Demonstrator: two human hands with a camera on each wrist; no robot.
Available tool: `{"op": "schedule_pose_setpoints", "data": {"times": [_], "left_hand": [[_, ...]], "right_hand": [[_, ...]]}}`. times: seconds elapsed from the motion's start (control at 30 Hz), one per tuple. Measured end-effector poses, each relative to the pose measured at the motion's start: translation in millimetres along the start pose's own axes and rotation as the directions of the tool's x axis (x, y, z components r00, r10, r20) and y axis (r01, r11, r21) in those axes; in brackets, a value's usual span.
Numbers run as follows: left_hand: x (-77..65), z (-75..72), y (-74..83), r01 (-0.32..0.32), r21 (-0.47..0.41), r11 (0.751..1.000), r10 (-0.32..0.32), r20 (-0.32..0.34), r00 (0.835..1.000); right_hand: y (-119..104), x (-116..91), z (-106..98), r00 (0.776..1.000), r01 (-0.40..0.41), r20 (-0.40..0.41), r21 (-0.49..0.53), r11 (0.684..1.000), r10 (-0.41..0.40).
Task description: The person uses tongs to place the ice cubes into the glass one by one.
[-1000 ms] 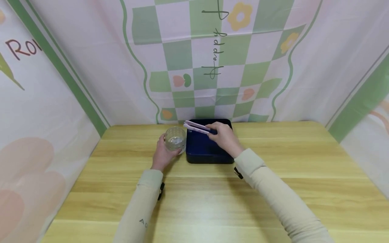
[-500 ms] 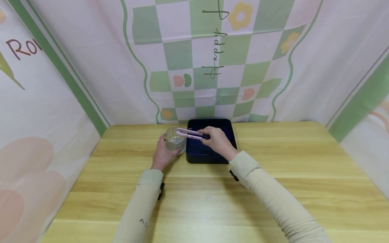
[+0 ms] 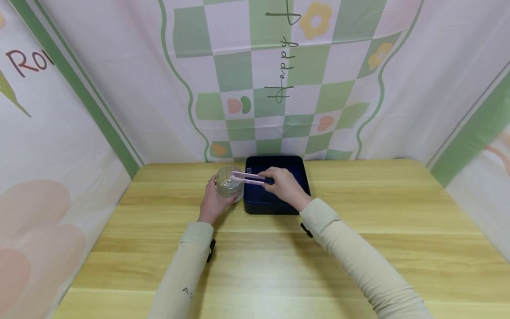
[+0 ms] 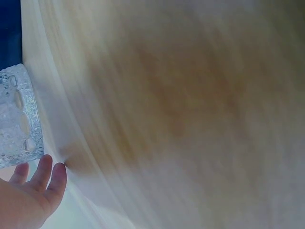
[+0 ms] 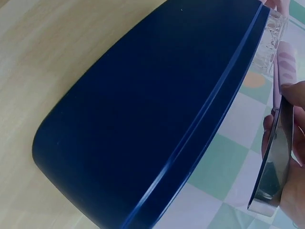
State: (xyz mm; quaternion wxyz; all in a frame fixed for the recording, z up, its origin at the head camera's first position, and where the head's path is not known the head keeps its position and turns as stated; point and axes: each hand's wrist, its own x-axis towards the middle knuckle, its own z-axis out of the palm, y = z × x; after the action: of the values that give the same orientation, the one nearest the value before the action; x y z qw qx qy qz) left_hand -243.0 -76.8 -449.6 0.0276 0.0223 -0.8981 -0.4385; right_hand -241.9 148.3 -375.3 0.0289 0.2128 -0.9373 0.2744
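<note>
My left hand [image 3: 215, 204] holds a clear, textured drinking glass [image 3: 229, 186] around its side, thumb to the right, beside the dark blue tray. In the left wrist view, some fingers [image 4: 53, 186] show close to the base of the glass [image 4: 19, 114]. The right hand [image 3: 284, 184] pinches metal tongs [image 5: 274, 171] with pink, pale-patterned ends. Those pink tips [image 3: 236, 177] reach over the mouth of the glass in the head view, and the bent metal end points back past the palm. I cannot tell whether anything is between the tips.
The navy, raised-rim tray [image 3: 275, 207] stands at the table's back edge, under the right hand, with small pale marks near its back left corner. A patterned cloth [image 3: 275, 119] hangs right behind it. The wooden table [image 3: 255, 266] stretches toward me.
My right hand has shifted left and slightly toward me, bringing the tongs' tips from above the tray to over the glass. The left hand and the glass have stayed in place.
</note>
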Motion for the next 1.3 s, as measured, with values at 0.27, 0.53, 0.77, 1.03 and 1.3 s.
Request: {"op": "schedule_pose_setpoints", "data": {"times": [0.27, 0.53, 0.77, 1.03, 1.3], "left_hand": [[0.7, -1.8, 0.0, -0.009, -0.002, 1.000, 0.009, -0.005, 1.000], [-0.1, -2.2, 0.8, -0.008, -0.010, 1.000, 0.008, -0.008, 1.000], [-3.1, -3.0, 2.9, -0.017, -0.006, 1.000, 0.017, -0.026, 1.000], [-0.5, -2.6, 1.3, -0.002, -0.001, 1.000, 0.002, -0.015, 1.000], [-1.0, -0.4, 2.1, -0.008, -0.006, 1.000, 0.008, -0.011, 1.000]], "right_hand": [[-1, 0, -1, 1.000, -0.002, 0.006, 0.001, 1.000, 0.002], [-2, 1, -2, 1.000, -0.002, 0.005, 0.010, 1.000, 0.002], [0, 5, -8, 0.999, -0.003, -0.033, 0.037, 0.999, 0.005], [10, 12, -17, 0.995, -0.040, -0.085, 0.018, 0.999, 0.042], [27, 15, -19, 0.985, -0.111, -0.135, -0.041, 0.993, 0.104]]}}
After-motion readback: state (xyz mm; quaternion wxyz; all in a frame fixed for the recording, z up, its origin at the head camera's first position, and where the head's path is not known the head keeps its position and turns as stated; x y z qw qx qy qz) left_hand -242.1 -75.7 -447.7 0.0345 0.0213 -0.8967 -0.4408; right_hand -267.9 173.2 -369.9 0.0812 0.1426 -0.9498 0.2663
